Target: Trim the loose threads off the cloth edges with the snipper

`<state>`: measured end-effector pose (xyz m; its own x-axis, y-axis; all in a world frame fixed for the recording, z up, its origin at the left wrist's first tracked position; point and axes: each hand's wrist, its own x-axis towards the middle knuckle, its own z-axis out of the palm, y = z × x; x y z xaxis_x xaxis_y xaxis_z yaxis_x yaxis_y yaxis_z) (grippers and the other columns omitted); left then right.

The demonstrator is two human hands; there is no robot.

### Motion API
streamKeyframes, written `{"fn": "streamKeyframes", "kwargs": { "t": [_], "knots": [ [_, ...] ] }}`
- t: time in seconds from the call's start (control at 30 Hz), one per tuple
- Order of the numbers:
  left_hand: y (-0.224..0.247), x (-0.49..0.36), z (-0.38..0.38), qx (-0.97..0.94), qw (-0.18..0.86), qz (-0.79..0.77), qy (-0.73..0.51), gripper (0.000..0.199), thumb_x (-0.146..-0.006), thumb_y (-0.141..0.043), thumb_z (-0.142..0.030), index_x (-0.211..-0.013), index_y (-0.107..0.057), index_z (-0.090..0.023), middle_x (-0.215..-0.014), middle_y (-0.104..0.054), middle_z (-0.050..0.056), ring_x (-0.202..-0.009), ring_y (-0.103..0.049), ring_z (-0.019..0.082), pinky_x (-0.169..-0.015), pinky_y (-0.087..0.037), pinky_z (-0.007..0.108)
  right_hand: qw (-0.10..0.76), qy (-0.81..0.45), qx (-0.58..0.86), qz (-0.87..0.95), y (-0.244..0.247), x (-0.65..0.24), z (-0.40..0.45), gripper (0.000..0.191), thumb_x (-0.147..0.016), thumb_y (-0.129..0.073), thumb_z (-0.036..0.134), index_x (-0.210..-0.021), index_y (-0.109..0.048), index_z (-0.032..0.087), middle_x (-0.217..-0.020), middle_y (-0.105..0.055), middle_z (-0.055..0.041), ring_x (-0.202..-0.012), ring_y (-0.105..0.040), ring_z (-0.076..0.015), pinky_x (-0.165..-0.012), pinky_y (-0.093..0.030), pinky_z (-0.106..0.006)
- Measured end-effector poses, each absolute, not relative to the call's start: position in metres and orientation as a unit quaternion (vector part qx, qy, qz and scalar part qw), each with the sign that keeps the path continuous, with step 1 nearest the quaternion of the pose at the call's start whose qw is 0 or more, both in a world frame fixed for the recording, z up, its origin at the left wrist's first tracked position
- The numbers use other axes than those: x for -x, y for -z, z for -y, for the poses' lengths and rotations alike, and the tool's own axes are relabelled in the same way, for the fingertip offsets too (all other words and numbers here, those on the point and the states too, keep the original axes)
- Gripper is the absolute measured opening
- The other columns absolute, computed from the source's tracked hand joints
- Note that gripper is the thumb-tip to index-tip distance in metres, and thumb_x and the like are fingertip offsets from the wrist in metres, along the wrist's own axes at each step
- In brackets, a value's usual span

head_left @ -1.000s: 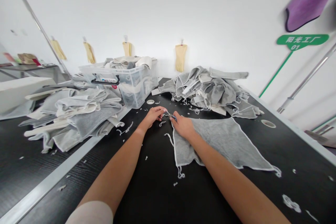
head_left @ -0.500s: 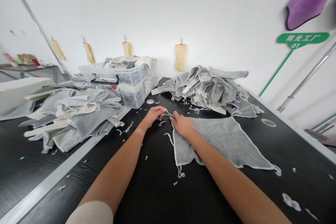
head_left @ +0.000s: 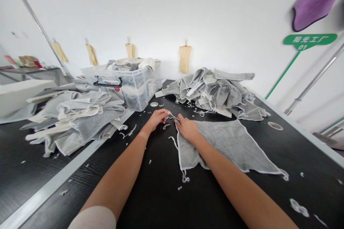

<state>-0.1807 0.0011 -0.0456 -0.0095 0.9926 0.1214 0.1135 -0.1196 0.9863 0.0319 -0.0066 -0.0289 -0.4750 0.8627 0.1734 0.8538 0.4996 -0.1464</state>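
A grey cloth [head_left: 223, 137] with white edging lies flat on the black table, white thread tails trailing from its corners. At its upper left corner, my left hand [head_left: 158, 118] pinches a white thread tail [head_left: 168, 116] between thumb and fingers. My right hand [head_left: 186, 128] rests on that same corner, closed around small scissors [head_left: 175, 117] with a bit of blue at the grip. The blades point left toward the pinched thread, close to my left fingertips. Whether the blades are apart or together is too small to tell.
Beyond my hands is a heap of grey cloths [head_left: 215, 89]. A clear plastic bin [head_left: 137, 93] full of cloths stands back left, beside another cloth pile [head_left: 80, 114]. Thread scraps [head_left: 299, 207] are scattered over the table [head_left: 161, 200]. Yellow gloves [head_left: 185, 59] hang on the wall.
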Motion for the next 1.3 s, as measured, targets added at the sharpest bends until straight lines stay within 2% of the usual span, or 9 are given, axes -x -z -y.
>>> {"fn": "streamKeyframes", "kwargs": {
  "t": [0.4,0.73,1.07,1.3],
  "knots": [
    [0.0472,0.1806,-0.0035,-0.558,0.428,-0.511,-0.493,0.042,-0.082,-0.074,-0.055,-0.099,-0.074,-0.016,-0.065,-0.054,-0.003,-0.054,-0.05,0.008,-0.051,-0.043,0.019,0.101,-0.019,0.501,0.859,0.0285,-0.0318,0.0068,0.037,-0.112,-0.025,0.047,-0.13,-0.048,0.024,-0.106,-0.077,-0.0094,-0.094,-0.072,-0.0243,-0.075,-0.039,-0.029],
    [0.0467,0.1804,-0.0027,-0.556,0.42,-0.513,-0.501,0.042,-0.083,-0.072,-0.055,-0.1,-0.073,-0.016,-0.065,-0.052,-0.003,-0.055,-0.05,0.008,-0.051,-0.043,0.019,0.127,-0.021,0.498,0.858,0.0323,-0.0328,0.006,0.033,-0.111,-0.033,0.049,-0.126,-0.048,0.024,-0.1,-0.077,-0.0079,-0.089,-0.072,-0.0246,-0.071,-0.035,-0.029],
    [0.0481,0.181,-0.0043,-0.551,0.418,-0.513,-0.508,0.043,-0.082,-0.073,-0.056,-0.1,-0.073,-0.016,-0.064,-0.052,-0.003,-0.054,-0.05,0.009,-0.051,-0.046,0.02,0.161,-0.018,0.493,0.854,0.0317,-0.0339,0.0078,0.037,-0.11,-0.031,0.053,-0.124,-0.05,0.024,-0.097,-0.077,-0.0062,-0.086,-0.072,-0.024,-0.069,-0.033,-0.028],
    [0.0498,0.1813,-0.0054,-0.556,0.418,-0.512,-0.504,0.042,-0.083,-0.072,-0.056,-0.099,-0.073,-0.017,-0.065,-0.053,-0.003,-0.054,-0.05,0.008,-0.051,-0.045,0.02,0.154,-0.013,0.491,0.857,0.0308,-0.0347,0.0087,0.039,-0.111,-0.029,0.053,-0.125,-0.05,0.024,-0.096,-0.076,-0.0062,-0.086,-0.072,-0.0236,-0.068,-0.034,-0.029]
  ]
}}
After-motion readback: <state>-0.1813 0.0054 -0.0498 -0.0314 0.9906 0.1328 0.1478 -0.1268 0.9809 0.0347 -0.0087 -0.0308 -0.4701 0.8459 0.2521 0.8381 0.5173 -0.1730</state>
